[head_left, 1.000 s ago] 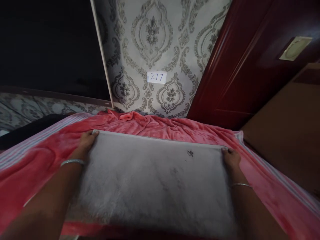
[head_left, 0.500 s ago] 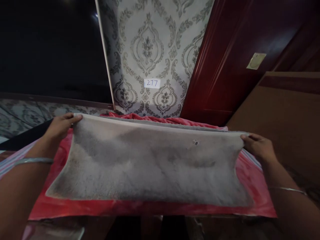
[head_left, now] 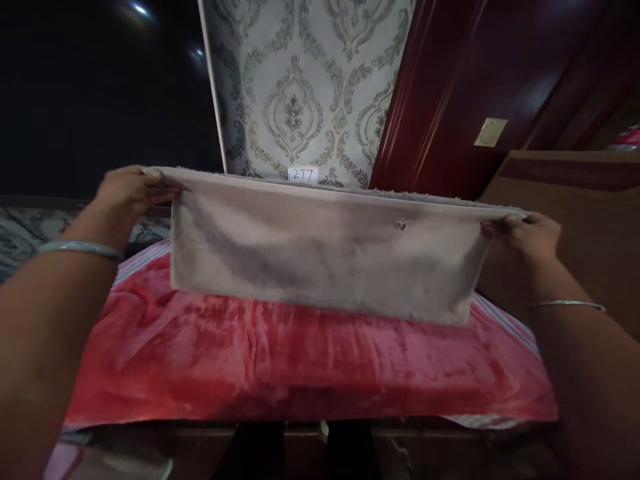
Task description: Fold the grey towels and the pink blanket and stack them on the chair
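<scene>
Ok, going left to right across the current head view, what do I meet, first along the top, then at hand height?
Top: glossy black panel, patterned wallpaper, dark red panelling. Hand height: left hand, grey cloth, right hand.

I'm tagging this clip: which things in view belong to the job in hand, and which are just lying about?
Part of the job:
Grey mat, held near its top corners by the left hand and right hand
Red plush cloth spread below, probably

Just around:
"277" label on patterned wallpaper
Black screen
Pale plate on dark red woodwork
</scene>
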Demonstrator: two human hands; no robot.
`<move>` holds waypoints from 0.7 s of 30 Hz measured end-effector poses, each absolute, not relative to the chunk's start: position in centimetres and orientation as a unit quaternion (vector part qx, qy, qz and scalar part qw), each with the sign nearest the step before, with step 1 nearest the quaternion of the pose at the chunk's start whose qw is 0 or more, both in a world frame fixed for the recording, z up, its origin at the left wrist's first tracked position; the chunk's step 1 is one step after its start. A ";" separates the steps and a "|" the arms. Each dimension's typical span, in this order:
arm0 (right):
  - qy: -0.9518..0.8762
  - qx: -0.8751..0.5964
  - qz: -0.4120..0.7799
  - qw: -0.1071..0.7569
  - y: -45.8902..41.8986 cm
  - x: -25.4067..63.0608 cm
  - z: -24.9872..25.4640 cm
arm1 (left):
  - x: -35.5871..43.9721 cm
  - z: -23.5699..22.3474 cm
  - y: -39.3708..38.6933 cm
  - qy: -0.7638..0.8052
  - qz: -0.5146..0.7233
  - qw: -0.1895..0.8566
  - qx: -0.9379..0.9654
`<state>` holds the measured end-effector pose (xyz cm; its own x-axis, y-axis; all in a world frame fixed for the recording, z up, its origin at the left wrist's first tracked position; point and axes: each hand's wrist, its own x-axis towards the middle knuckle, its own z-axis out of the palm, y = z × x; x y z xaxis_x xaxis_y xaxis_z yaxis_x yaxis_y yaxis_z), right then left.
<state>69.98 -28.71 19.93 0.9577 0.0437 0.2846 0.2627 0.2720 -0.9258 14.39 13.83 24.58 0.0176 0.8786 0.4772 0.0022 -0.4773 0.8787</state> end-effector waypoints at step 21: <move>-0.094 -0.605 0.035 0.790 -30.5 66.5 12.3 | 10.8 16.3 11.2 0.396 0.522 0.454 0.605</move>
<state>66.46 -30.50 12.33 0.9799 0.1692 0.1059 0.0582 0.2655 -0.9623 10.78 11.16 16.35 0.1431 0.9516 0.2719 0.0052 -0.2755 0.9613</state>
